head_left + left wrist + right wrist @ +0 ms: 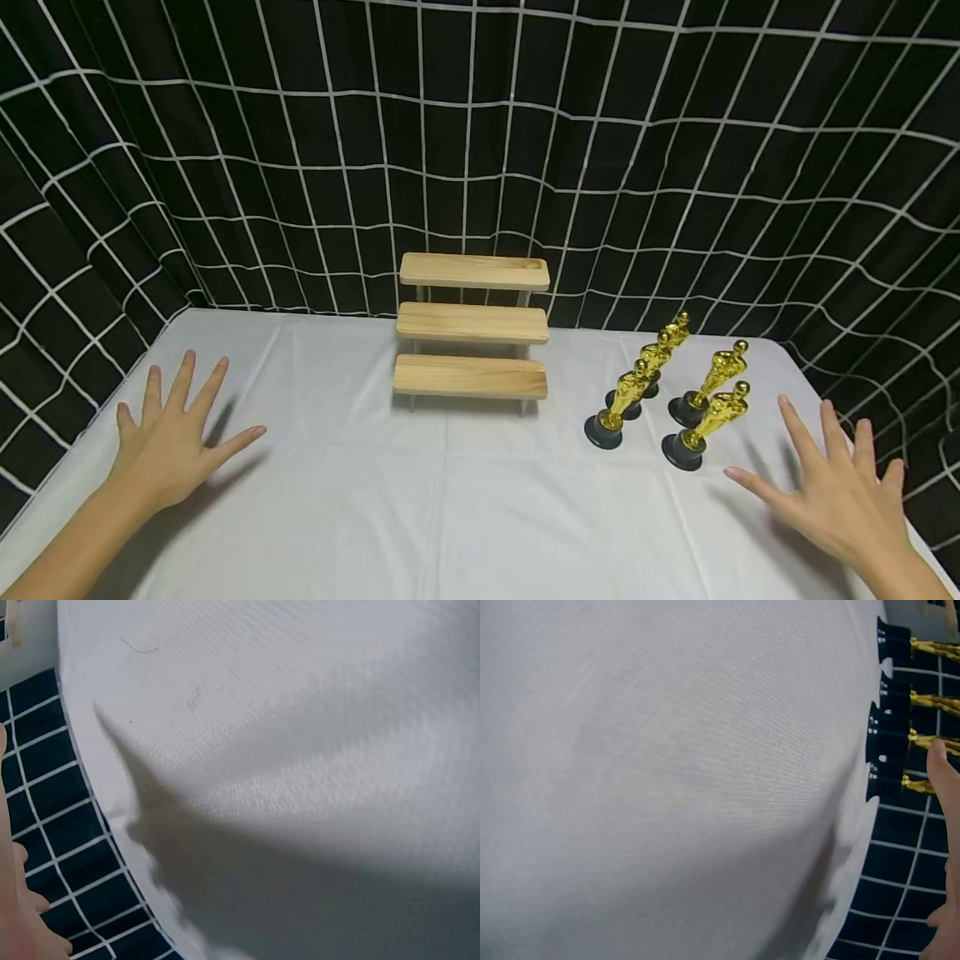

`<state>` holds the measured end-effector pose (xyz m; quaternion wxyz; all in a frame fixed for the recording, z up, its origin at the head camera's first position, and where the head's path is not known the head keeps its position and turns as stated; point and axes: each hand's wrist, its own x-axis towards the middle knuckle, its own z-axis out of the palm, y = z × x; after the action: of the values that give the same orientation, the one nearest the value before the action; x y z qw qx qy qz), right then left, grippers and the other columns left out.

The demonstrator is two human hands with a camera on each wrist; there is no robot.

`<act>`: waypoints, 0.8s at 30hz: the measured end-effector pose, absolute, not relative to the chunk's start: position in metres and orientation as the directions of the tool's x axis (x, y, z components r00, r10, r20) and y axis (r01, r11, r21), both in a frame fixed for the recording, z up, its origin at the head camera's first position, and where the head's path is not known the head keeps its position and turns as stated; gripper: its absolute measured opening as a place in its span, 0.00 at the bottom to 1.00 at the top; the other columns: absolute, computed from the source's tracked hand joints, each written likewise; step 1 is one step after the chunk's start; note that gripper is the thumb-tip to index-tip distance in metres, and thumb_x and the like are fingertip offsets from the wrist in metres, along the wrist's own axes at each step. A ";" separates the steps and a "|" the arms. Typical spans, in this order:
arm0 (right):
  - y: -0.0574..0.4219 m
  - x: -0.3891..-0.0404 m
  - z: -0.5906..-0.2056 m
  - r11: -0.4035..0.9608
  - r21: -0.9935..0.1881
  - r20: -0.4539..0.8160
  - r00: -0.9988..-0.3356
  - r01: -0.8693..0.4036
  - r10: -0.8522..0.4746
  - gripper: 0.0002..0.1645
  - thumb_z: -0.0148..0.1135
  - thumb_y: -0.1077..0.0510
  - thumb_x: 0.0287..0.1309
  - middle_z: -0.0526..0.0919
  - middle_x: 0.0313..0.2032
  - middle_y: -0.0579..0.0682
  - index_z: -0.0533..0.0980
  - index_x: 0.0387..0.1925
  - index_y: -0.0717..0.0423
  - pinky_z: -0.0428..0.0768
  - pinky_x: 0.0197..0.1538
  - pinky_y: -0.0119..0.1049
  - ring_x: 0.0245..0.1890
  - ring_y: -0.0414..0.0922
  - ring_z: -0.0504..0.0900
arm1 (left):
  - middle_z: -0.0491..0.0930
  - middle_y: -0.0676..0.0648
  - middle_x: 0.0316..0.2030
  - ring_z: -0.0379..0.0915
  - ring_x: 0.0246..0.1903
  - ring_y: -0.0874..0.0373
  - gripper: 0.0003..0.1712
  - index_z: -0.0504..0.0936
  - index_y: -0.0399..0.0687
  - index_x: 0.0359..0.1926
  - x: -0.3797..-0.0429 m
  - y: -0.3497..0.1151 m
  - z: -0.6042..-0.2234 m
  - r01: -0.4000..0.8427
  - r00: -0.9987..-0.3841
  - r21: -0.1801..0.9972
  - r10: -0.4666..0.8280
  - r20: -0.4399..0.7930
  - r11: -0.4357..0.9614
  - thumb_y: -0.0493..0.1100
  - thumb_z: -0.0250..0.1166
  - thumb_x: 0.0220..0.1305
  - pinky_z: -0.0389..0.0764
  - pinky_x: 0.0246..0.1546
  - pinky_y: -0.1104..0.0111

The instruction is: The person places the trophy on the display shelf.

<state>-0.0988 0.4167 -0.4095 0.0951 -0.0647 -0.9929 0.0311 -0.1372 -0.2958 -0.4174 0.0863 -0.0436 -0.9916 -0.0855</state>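
Note:
My left hand (167, 446) hovers over the left side of the white-covered table (337, 500), fingers spread and holding nothing. In the left wrist view, only a strip of that hand (16, 915) shows at the left edge. On the right, my other hand (847, 500) is also spread above the cloth and grips nothing. Nearest to it stands a gold trophy statuette (720, 412) on a round black base, apart from the fingers. Several more such statuettes, among them a gold statuette (628, 390), stand upright close by. In the right wrist view, my thumb (943, 776) overlaps the statuettes.
A three-tier wooden stand with a top shelf (474, 271), middle shelf (472, 323) and bottom shelf (470, 377) stands at the table's back middle. A black curtain (360, 142) with a white grid surrounds the table's back and sides.

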 end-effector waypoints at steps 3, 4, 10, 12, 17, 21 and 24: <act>0.416 -0.098 -0.409 0.990 -0.076 0.180 -0.975 0.115 0.127 0.74 0.63 0.17 0.54 0.39 0.79 0.78 0.38 0.86 0.45 0.40 0.65 0.92 0.74 0.86 0.39 | 0.41 0.29 0.82 0.37 0.75 0.15 0.62 0.40 0.58 0.87 -0.136 -0.296 -0.418 0.103 -0.982 0.164 0.074 0.174 0.981 0.79 0.57 0.66 0.46 0.59 0.09; 0.416 -0.098 -0.409 0.991 -0.076 0.178 -0.976 0.110 0.122 0.74 0.62 0.17 0.55 0.39 0.79 0.78 0.38 0.86 0.46 0.40 0.65 0.92 0.74 0.86 0.39 | 0.41 0.29 0.82 0.37 0.75 0.15 0.62 0.40 0.58 0.87 -0.136 -0.297 -0.418 0.103 -0.982 0.165 0.074 0.173 0.981 0.79 0.57 0.66 0.46 0.59 0.09; 0.416 -0.099 -0.409 0.991 -0.080 0.170 -0.979 0.103 0.116 0.73 0.62 0.18 0.56 0.38 0.79 0.77 0.39 0.86 0.47 0.41 0.65 0.92 0.75 0.85 0.38 | 0.40 0.29 0.83 0.35 0.76 0.15 0.62 0.40 0.57 0.87 -0.133 -0.296 -0.419 0.100 -0.984 0.173 0.072 0.161 0.980 0.79 0.57 0.67 0.45 0.60 0.10; 0.416 -0.100 -0.409 0.991 -0.082 0.167 -0.979 0.104 0.117 0.73 0.61 0.18 0.56 0.38 0.79 0.77 0.39 0.86 0.48 0.40 0.65 0.92 0.75 0.84 0.37 | 0.39 0.29 0.83 0.34 0.76 0.15 0.61 0.40 0.57 0.87 -0.133 -0.296 -0.419 0.097 -0.985 0.175 0.070 0.158 0.980 0.79 0.56 0.67 0.44 0.60 0.10; 0.415 -0.101 -0.407 0.991 -0.088 0.158 -0.980 0.105 0.118 0.72 0.61 0.18 0.57 0.38 0.79 0.77 0.39 0.86 0.49 0.41 0.66 0.92 0.75 0.84 0.37 | 0.39 0.30 0.83 0.33 0.76 0.16 0.61 0.41 0.57 0.87 -0.134 -0.293 -0.417 0.099 -0.986 0.184 0.071 0.152 0.978 0.79 0.56 0.68 0.43 0.60 0.09; 0.413 -0.100 -0.403 0.989 -0.101 0.158 -0.980 0.105 0.120 0.72 0.61 0.19 0.58 0.37 0.79 0.77 0.39 0.86 0.48 0.40 0.66 0.91 0.75 0.84 0.36 | 0.39 0.30 0.83 0.32 0.77 0.17 0.60 0.41 0.57 0.87 -0.134 -0.290 -0.416 0.108 -0.985 0.194 0.079 0.153 0.975 0.78 0.56 0.68 0.43 0.60 0.10; 0.412 -0.100 -0.399 0.988 -0.115 0.161 -0.980 0.102 0.120 0.71 0.61 0.20 0.59 0.36 0.80 0.76 0.38 0.86 0.47 0.39 0.67 0.90 0.76 0.82 0.34 | 0.39 0.30 0.83 0.31 0.77 0.18 0.60 0.40 0.57 0.87 -0.134 -0.288 -0.414 0.114 -0.984 0.199 0.083 0.158 0.973 0.78 0.56 0.69 0.43 0.61 0.10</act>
<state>-0.0999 0.4117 -0.3990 0.0839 -0.0560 -0.9935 0.0533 -0.1341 -0.2875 -0.4144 0.0744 -0.0495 -0.9905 -0.1041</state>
